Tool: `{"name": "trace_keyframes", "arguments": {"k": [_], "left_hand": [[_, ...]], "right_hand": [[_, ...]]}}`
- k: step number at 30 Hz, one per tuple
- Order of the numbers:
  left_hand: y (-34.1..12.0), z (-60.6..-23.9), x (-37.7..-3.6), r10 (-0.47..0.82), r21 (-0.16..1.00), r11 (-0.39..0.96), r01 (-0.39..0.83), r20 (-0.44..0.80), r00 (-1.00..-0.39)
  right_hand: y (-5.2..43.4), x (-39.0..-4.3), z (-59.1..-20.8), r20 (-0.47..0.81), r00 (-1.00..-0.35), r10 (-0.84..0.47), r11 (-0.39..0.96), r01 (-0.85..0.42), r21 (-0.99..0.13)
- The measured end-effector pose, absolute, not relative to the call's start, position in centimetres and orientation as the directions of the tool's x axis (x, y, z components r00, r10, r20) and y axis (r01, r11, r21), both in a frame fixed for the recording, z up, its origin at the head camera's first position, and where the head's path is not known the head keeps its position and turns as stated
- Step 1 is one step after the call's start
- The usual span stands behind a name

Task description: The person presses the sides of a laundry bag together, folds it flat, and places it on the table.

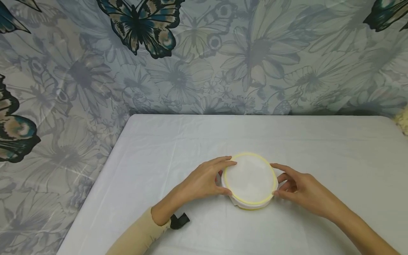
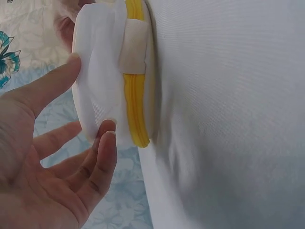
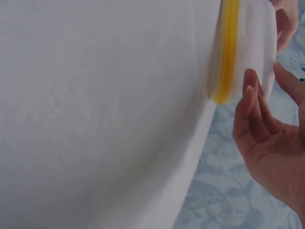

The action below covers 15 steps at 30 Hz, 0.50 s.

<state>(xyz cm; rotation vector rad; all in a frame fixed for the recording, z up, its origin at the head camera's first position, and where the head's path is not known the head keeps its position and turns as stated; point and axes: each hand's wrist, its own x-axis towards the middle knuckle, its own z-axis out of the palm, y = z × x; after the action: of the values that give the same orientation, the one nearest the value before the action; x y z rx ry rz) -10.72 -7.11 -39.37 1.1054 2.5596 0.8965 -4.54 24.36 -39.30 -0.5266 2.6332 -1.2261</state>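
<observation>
A round white mesh pouch (image 1: 250,179) with yellow piping round its top lies flat on the table between both hands. Its yellow zipper (image 2: 136,114) runs round the lower side, and a pale fabric tab (image 2: 133,47) covers part of it. My left hand (image 1: 204,180) holds the pouch's left side, thumb near the front and fingers toward the back of the rim. On the opposite side, my right hand (image 1: 299,187) holds it in a similar way, thumb and fingertips at the rim and side wall. The pouch's underside is hidden.
A white cloth covers the table (image 1: 178,141). Behind and to the left hangs a grey floral backdrop (image 1: 178,78) with butterflies. A black piece (image 1: 180,221) sits at the left wrist by the beige sleeve (image 1: 140,230). Something pale yellow (image 1: 403,120) shows at the right edge.
</observation>
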Motion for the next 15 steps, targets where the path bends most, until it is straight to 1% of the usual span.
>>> {"name": "trace_keyframes", "arguments": {"k": [8, 12, 15], "left_hand": [[-7.04, -39.69, -10.87, 0.739, 0.707, 0.468, 0.531, 0.016, -0.673], [-6.93, -39.83, -10.92, 0.727, 0.734, 0.466, 0.494, 0.002, -0.687], [-6.89, -39.94, -10.88, 0.707, 0.746, 0.472, 0.470, -0.002, -0.708]], "right_hand": [[24.11, -4.42, -39.81, -0.052, -0.915, -0.401, 0.605, -0.221, -0.765], [24.02, -4.48, -39.84, -0.081, -0.910, -0.407, 0.606, -0.203, -0.769], [23.98, -4.49, -39.89, -0.073, -0.912, -0.403, 0.609, -0.207, -0.765]]}}
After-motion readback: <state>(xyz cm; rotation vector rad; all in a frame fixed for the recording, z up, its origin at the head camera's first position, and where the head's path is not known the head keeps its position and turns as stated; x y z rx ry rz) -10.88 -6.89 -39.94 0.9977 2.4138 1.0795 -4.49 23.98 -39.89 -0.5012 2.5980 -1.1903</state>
